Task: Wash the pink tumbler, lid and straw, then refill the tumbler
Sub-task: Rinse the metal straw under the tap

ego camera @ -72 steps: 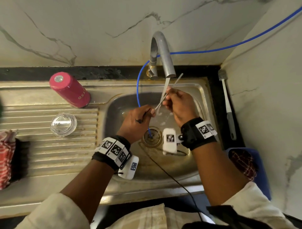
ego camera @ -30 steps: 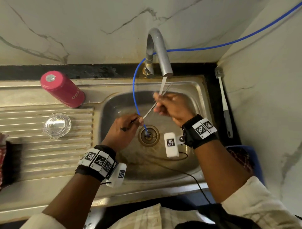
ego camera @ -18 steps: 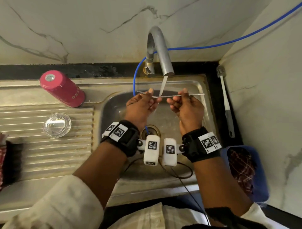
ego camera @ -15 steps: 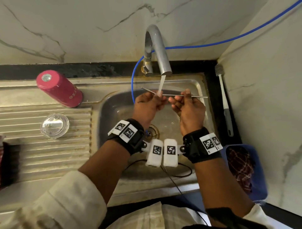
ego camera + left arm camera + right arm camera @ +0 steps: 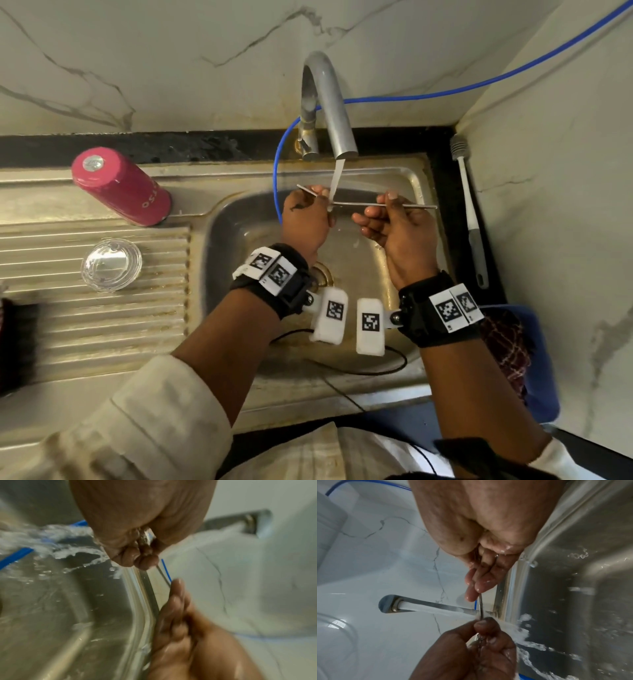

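A thin metal straw (image 5: 356, 204) lies level across the sink basin (image 5: 226, 240), right under the water running from the tap (image 5: 330, 109). My left hand (image 5: 308, 212) pinches the straw near its left end. My right hand (image 5: 394, 222) pinches it right of the middle, and the right end sticks out past the fingers. In the right wrist view the straw (image 5: 481, 605) runs between both hands through the stream. The pink tumbler (image 5: 120, 186) stands upside down on the steel drainboard (image 5: 85, 325), with the clear lid (image 5: 111, 264) lying in front of it.
A blue hose (image 5: 279, 178) hangs from the wall into the basin beside my left hand. A long white and grey brush (image 5: 469, 212) lies on the ledge right of the sink. A blue tub (image 5: 534, 359) with a checked cloth sits at the front right.
Earlier the straw stood slanted under the tap with my left hand low. Both hands have since turned it level and now hold it crosswise in the stream.
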Demonstrator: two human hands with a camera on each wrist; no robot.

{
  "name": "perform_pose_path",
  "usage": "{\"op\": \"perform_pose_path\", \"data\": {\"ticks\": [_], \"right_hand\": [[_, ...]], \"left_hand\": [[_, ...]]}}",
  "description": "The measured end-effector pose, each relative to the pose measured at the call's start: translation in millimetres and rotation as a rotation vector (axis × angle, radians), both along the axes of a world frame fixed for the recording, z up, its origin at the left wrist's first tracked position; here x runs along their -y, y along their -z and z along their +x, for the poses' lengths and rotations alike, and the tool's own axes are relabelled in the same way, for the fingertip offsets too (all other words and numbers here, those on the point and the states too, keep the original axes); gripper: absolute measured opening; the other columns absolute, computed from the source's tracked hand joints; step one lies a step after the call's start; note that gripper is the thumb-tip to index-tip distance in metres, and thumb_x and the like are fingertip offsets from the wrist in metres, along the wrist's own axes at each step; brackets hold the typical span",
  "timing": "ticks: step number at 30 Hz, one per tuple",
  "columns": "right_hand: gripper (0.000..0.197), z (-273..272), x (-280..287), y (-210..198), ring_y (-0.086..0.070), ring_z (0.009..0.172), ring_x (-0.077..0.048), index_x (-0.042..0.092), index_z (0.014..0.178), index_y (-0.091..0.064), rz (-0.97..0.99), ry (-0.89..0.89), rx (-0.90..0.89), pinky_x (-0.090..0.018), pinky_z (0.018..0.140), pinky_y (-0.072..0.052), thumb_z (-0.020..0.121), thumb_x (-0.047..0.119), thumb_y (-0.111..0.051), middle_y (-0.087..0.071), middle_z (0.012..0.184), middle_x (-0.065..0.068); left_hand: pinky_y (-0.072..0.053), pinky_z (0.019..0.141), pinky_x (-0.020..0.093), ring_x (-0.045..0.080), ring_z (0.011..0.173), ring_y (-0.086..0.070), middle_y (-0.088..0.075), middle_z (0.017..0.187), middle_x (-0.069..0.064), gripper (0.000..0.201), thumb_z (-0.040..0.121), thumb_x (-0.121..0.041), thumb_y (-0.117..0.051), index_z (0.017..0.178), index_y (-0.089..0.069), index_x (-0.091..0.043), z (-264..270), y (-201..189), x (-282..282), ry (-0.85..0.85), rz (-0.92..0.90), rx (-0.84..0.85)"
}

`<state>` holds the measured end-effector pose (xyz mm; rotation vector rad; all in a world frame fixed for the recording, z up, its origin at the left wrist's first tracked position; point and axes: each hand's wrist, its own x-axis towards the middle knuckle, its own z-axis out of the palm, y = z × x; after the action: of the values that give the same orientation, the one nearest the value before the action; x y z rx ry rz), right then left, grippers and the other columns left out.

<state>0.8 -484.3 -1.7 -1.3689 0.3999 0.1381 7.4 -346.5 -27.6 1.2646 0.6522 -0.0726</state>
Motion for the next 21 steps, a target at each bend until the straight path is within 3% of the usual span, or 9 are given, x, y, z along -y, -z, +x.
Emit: {"op": "perform_pose_path", "data": {"ticks": [3, 7, 9, 12, 16, 18, 21], "right_hand": [[0.025, -2, 8, 4, -0.079, 0.077, -0.019, 0.012, 0.101, -0.066, 0.052, 0.016, -0.045, -0.023, 0.061, -0.058, 0.112, 0.029, -0.051, -0.073, 0.073, 0.001], [0.025, -3, 15, 5, -0.078, 0.075, -0.018, 0.012, 0.101, -0.068, 0.063, -0.013, -0.016, -0.023, 0.062, -0.058, 0.111, 0.030, -0.053, -0.072, 0.074, 0.000], [0.026, -3, 15, 5, -0.078, 0.077, -0.018, 0.012, 0.102, -0.068, 0.065, -0.024, 0.009, -0.023, 0.064, -0.059, 0.111, 0.030, -0.052, -0.072, 0.076, -0.001], [0.027, 1, 19, 3, -0.077, 0.072, -0.016, 0.014, 0.097, -0.067, 0.048, 0.087, -0.011, -0.022, 0.061, -0.058, 0.111, 0.031, -0.052, -0.071, 0.071, 0.001], [0.028, 9, 35, 9, -0.076, 0.068, -0.012, 0.015, 0.096, -0.066, 0.059, 0.201, -0.111, -0.022, 0.058, -0.056, 0.111, 0.035, -0.053, -0.070, 0.067, 0.005], [0.027, 10, 39, 12, -0.075, 0.067, -0.010, 0.016, 0.096, -0.066, 0.065, 0.200, -0.148, -0.022, 0.058, -0.055, 0.111, 0.035, -0.053, -0.069, 0.065, 0.006], [0.028, 10, 33, 8, -0.073, 0.063, -0.010, 0.016, 0.095, -0.065, 0.086, 0.181, -0.139, -0.022, 0.057, -0.056, 0.111, 0.035, -0.053, -0.066, 0.062, 0.006]], "left_hand": [[-0.042, 0.045, 0.020, 0.011, 0.048, -0.050, -0.054, 0.070, 0.005, 0.022, 0.110, -0.009, -0.050, 0.091, -0.060, -0.009, 0, -7, -6, 0.047, -0.052, 0.034], [-0.044, 0.045, 0.025, 0.012, 0.043, -0.050, -0.053, 0.052, -0.005, 0.045, 0.114, -0.038, -0.044, 0.085, -0.062, -0.009, -1, -15, -7, 0.016, -0.019, 0.044], [-0.046, 0.045, 0.027, 0.014, 0.043, -0.051, -0.054, 0.052, -0.003, 0.052, 0.113, -0.047, -0.041, 0.086, -0.063, -0.008, 3, -18, -8, 0.005, 0.001, 0.013], [-0.046, 0.049, 0.027, 0.016, 0.047, -0.055, -0.060, 0.062, 0.000, 0.049, 0.116, -0.036, -0.036, 0.091, -0.068, -0.007, 5, -19, -13, 0.178, -0.008, 0.080], [-0.045, 0.052, 0.026, 0.019, 0.056, -0.061, -0.063, 0.085, 0.010, 0.025, 0.112, -0.010, -0.046, 0.113, -0.069, 0.001, -3, -17, -11, 0.443, 0.080, 0.271], [-0.043, 0.048, 0.026, 0.019, 0.052, -0.061, -0.060, 0.084, 0.011, 0.027, 0.112, -0.015, -0.048, 0.111, -0.070, 0.000, -5, -19, -7, 0.424, 0.089, 0.281], [-0.040, 0.045, 0.028, 0.020, 0.047, -0.060, -0.060, 0.070, 0.005, 0.042, 0.116, -0.022, -0.037, 0.097, -0.070, -0.004, -1, -26, -2, 0.313, 0.060, 0.206]]}}
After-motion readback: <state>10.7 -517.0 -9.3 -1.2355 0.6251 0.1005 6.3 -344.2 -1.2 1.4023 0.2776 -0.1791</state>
